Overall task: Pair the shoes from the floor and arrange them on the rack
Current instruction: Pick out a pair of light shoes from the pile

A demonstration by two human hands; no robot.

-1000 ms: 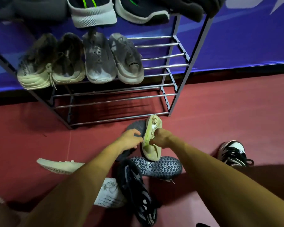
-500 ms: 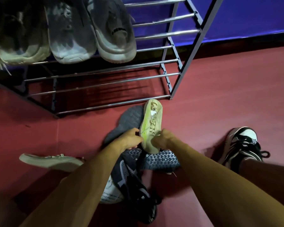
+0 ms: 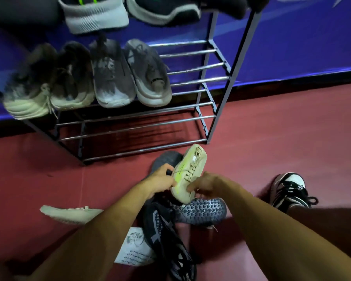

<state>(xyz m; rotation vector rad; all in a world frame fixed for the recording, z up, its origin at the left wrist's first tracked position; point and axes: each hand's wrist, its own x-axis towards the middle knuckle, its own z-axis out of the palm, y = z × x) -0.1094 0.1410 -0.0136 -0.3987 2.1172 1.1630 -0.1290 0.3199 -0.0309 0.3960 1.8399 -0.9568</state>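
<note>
While you hold the cream shoe (image 3: 190, 171) in both hands, low centre, its toe points to about 1 o'clock, toward the rack (image 3: 199, 79).

- Left hand (image 3: 160, 182): fingers curled on the shoe's left edge, beside the laces.
- Right hand (image 3: 207, 184): fingers curled round the heel end.
- Grey shoe (image 3: 164, 160): just behind the cream shoe at 11 o'clock of it. You cannot tell from here whether your left hand touches it.
- Studded-sole shoe (image 3: 203, 209): lies on its side under your right wrist, at 6 o'clock of the cream shoe.
- Black shoe (image 3: 166, 238): between your forearms, overlapping a printed white sheet (image 3: 133, 248).
- Second cream shoe (image 3: 69, 213): on the red floor (image 3: 272, 128) at 8 o'clock, apart from the pile.
- Black-and-white shoe (image 3: 290, 189): on a foot at 3 o'clock.
- Rack, middle shelf: beige pair (image 3: 49, 88) at left, grey pair (image 3: 130, 78) touching it on the right. The bars to their right are bare.
- Rack, top shelf: blurred dark shoes (image 3: 164, 11).
</note>
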